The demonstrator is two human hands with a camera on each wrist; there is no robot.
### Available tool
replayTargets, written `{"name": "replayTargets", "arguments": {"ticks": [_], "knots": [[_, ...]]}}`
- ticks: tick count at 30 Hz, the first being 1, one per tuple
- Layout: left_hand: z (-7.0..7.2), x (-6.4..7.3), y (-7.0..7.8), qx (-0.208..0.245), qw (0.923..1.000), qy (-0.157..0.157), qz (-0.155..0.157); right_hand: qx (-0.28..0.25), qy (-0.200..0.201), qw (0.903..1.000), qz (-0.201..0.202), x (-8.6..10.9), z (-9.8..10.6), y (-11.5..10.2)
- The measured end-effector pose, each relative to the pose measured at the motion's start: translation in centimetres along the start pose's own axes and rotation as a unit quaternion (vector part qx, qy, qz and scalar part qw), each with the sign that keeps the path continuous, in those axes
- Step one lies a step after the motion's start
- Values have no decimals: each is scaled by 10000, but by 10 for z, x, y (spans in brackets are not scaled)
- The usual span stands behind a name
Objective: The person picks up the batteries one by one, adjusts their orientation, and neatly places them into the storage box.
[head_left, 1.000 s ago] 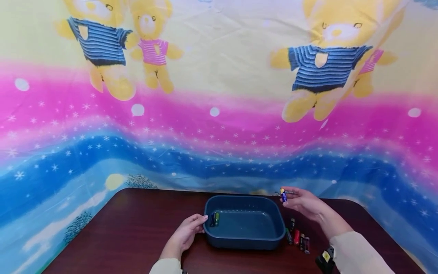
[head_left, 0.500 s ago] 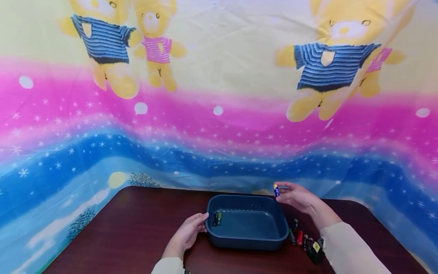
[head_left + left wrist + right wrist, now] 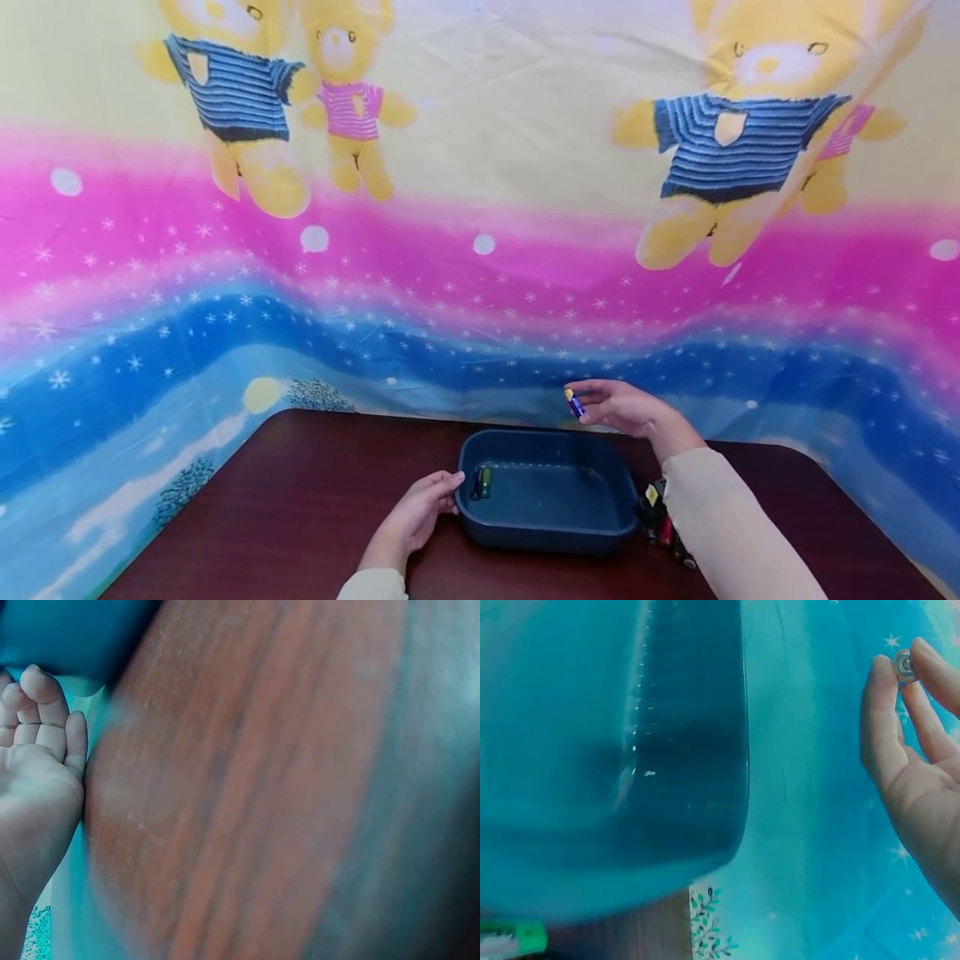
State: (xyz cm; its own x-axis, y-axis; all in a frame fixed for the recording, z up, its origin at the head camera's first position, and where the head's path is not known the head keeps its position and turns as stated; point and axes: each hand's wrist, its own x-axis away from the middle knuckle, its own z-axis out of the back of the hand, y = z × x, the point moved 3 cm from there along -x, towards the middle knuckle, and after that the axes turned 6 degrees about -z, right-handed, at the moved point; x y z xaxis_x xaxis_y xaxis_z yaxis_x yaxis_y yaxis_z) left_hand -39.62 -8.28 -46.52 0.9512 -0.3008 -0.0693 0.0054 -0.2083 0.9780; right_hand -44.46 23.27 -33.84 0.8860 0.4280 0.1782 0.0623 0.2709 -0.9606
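Between thumb and fingers my right hand (image 3: 628, 408) pinches a blue battery with a yellow end (image 3: 574, 404), held up over the far edge of a dark blue plastic basin (image 3: 551, 540). The right wrist view looks at the battery's round metal end (image 3: 905, 666), with the basin wall (image 3: 697, 772) to its left. My left hand (image 3: 418, 510) grips the basin's left rim, thumb on top. From the left wrist view, its fingers (image 3: 49, 686) bend up against the basin's side. Inside the basin at the left, a green battery (image 3: 486, 482) lies beside a dark one (image 3: 476, 483).
Several loose batteries (image 3: 666, 532) lie on the brown table (image 3: 315, 492) right of the basin, partly covered by the right sleeve (image 3: 735, 508) and a black wrist device (image 3: 652, 500). A patterned cloth (image 3: 480, 333) with bears hangs behind the table.
My right hand has moved left and slightly up with the battery, from beyond the basin's right corner to over its far edge. The left hand keeps its hold on the rim.
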Motion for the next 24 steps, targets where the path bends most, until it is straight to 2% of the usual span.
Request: {"name": "replayTargets", "arguments": {"ticks": [9,15,24], "knots": [[1,-1,0,35,10000,-20,-75,141,-438,9988,156,-34,-11,15],[-2,0,0,-26,10000,21,-75,80,-681,9973,263,-41,-18,26],[0,-1,-1,-192,9998,84,-57,916,-958,9912,62,-48,-33,30]]}}
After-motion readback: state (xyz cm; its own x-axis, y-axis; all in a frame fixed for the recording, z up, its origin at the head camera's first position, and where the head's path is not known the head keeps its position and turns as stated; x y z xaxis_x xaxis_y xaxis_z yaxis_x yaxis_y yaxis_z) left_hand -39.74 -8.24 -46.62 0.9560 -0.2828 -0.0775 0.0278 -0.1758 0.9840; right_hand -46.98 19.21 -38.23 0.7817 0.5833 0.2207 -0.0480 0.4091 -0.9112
